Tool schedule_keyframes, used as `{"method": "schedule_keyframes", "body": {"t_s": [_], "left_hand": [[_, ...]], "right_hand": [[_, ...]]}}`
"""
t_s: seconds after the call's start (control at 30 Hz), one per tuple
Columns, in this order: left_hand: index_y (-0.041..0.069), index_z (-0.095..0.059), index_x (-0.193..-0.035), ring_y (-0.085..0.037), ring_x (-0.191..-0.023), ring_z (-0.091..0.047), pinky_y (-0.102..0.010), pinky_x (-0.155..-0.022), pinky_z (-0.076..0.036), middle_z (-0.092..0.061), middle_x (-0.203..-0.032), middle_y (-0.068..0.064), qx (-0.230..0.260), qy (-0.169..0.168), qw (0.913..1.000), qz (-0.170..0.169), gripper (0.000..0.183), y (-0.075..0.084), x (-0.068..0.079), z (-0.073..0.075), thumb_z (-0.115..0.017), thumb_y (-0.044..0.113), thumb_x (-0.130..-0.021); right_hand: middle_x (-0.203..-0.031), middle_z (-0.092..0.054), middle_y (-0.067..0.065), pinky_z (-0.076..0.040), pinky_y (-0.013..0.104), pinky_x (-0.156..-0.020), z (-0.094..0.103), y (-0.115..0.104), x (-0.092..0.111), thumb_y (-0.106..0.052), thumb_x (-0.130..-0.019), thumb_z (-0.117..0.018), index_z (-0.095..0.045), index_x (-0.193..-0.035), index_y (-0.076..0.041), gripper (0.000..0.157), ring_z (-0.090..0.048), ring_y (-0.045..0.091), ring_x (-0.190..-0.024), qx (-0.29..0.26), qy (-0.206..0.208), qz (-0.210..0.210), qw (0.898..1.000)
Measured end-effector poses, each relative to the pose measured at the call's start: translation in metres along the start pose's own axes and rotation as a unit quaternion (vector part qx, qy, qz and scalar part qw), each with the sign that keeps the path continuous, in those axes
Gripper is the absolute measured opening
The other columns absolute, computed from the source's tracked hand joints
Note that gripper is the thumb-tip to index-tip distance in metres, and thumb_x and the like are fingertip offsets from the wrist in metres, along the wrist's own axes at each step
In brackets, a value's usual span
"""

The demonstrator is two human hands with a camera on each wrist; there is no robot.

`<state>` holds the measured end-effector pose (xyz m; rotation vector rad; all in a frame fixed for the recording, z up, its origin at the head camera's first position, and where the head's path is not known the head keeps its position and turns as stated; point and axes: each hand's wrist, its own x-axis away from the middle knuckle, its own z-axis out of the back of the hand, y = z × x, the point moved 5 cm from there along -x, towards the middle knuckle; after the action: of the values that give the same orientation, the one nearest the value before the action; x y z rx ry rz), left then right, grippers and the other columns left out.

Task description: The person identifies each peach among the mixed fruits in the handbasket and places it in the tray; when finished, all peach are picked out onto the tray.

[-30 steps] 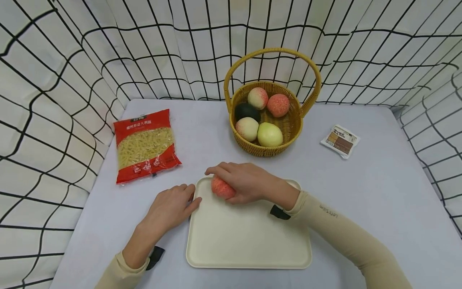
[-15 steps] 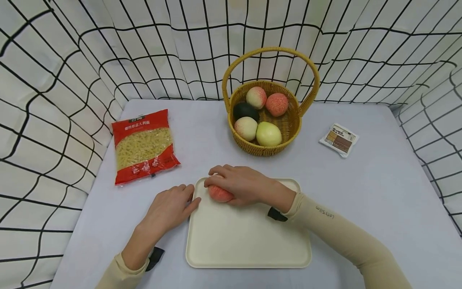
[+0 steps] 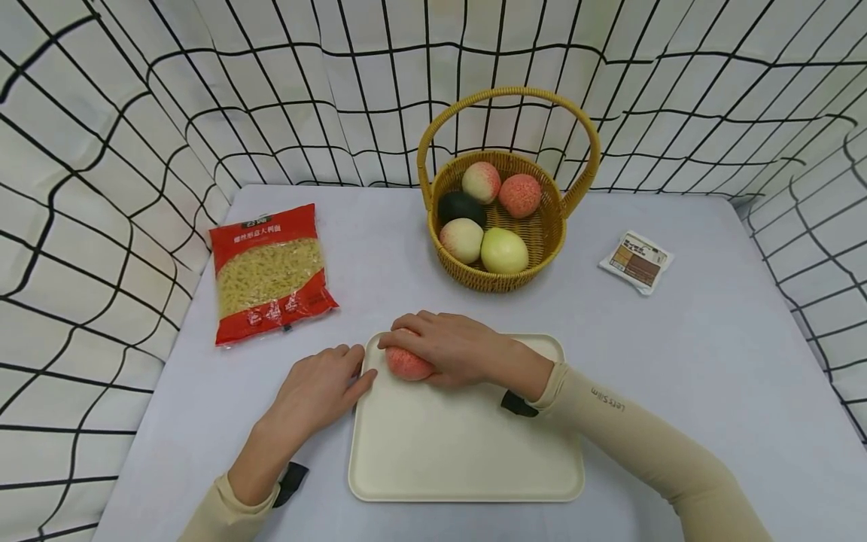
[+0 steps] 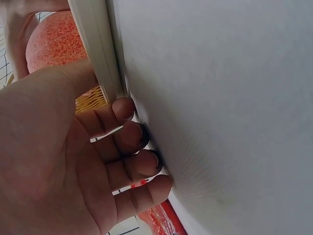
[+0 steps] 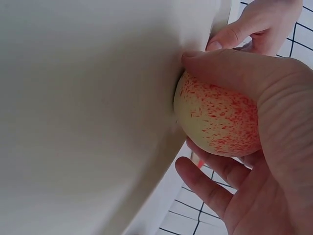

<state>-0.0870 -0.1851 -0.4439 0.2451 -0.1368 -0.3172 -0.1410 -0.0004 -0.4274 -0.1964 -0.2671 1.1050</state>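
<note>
A pink-red peach sits at the far left corner of the cream tray. My right hand holds it from above, fingers and thumb around it. Seen from the right wrist, the peach has a pale yellow underside, close against the tray floor. At the tray's left edge is my left hand, its thumb over the rim and its fingers on the outer side. The left wrist view shows the tray edge between that thumb and the bent fingers.
Behind the tray stands a wicker basket with a tall handle, holding several fruits, one of them dark green. A red bag of pasta lies left. A small white packet is at right. Black-lined white cloth surrounds the table.
My right hand and the peach have shifted slightly left, toward the tray's far left corner. My left hand keeps its place at the tray edge.
</note>
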Motion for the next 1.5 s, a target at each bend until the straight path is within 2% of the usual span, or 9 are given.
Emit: {"method": "schedule_keyframes", "body": {"t_s": [0.3, 0.53, 0.63, 0.83, 1.0, 1.2, 1.5], "left_hand": [[0.014, -0.061, -0.091, -0.014, -0.064, -0.046, -0.03, -0.056, -0.037, -0.053, -0.072, 0.001, 0.0, -0.007, 1.0, 0.002, 0.022, 0.0, -0.001, -0.001, -0.073, 0.03, -0.099], [0.014, -0.061, -0.091, -0.013, -0.063, -0.047, -0.029, -0.055, -0.038, -0.053, -0.072, 0.001, 0.0, -0.004, 1.0, 0.002, 0.022, -0.001, -0.002, 0.0, -0.074, 0.029, -0.099], [0.014, -0.06, -0.089, -0.014, -0.063, -0.046, -0.03, -0.055, -0.038, -0.052, -0.071, 0.001, 0.001, 0.001, 1.0, 0.001, 0.022, -0.001, -0.001, 0.0, -0.074, 0.029, -0.099], [0.014, -0.06, -0.089, -0.014, -0.063, -0.046, -0.029, -0.055, -0.037, -0.052, -0.072, 0.001, 0.003, -0.004, 1.0, 0.002, 0.023, -0.001, -0.002, -0.001, -0.074, 0.03, -0.099], [0.014, -0.06, -0.089, -0.014, -0.063, -0.046, -0.029, -0.055, -0.037, -0.052, -0.071, 0.001, 0.002, -0.001, 1.0, 0.0, 0.023, -0.001, -0.002, -0.001, -0.074, 0.03, -0.099], [0.014, -0.059, -0.088, -0.014, -0.063, -0.045, -0.029, -0.055, -0.036, -0.051, -0.071, 0.001, 0.004, 0.003, 1.0, -0.001, 0.024, 0.0, -0.002, -0.001, -0.074, 0.03, -0.099], [0.015, -0.057, -0.087, -0.014, -0.063, -0.044, -0.029, -0.055, -0.035, -0.05, -0.07, 0.001, 0.005, -0.001, 1.0, 0.003, 0.025, 0.0, -0.001, 0.0, -0.073, 0.03, -0.099]], "right_hand": [[-0.158, -0.049, -0.002, -0.052, 0.039, -0.109, -0.002, -0.001, 0.002, -0.024, -0.09, -0.081, -0.032, -0.162, -0.034, 0.088, -0.052, 0.018, -0.142, -0.004, -0.002, 0.007, 1.0], [-0.172, -0.035, 0.005, -0.041, 0.046, -0.123, 0.002, -0.004, 0.006, -0.051, -0.094, -0.074, -0.028, -0.166, -0.034, 0.087, -0.038, 0.021, -0.157, -0.034, 0.017, 0.029, 0.999], [-0.173, -0.032, 0.005, -0.039, 0.046, -0.125, 0.009, -0.005, 0.008, -0.055, -0.096, -0.071, -0.028, -0.166, -0.035, 0.085, -0.036, 0.02, -0.158, -0.032, 0.038, 0.027, 0.998], [-0.173, -0.033, 0.002, -0.037, 0.046, -0.127, 0.022, -0.004, 0.011, -0.054, -0.101, -0.065, -0.035, -0.164, -0.032, 0.073, -0.037, 0.02, -0.158, -0.021, 0.085, 0.015, 0.996], [-0.173, -0.033, 0.003, -0.037, 0.046, -0.127, 0.03, 0.0, 0.013, -0.053, -0.103, -0.064, -0.037, -0.164, -0.028, 0.071, -0.037, 0.022, -0.158, -0.011, 0.106, 0.02, 0.994], [-0.171, -0.037, 0.004, -0.034, 0.047, -0.129, 0.046, 0.014, 0.017, -0.043, -0.105, -0.063, -0.036, -0.164, -0.025, 0.067, -0.038, 0.022, -0.158, -0.019, 0.139, 0.016, 0.99], [-0.17, -0.039, 0.007, -0.035, 0.049, -0.128, 0.072, 0.038, 0.023, -0.042, -0.104, -0.066, -0.039, -0.162, -0.022, 0.067, -0.038, 0.025, -0.158, -0.032, 0.191, -0.001, 0.981]]}}
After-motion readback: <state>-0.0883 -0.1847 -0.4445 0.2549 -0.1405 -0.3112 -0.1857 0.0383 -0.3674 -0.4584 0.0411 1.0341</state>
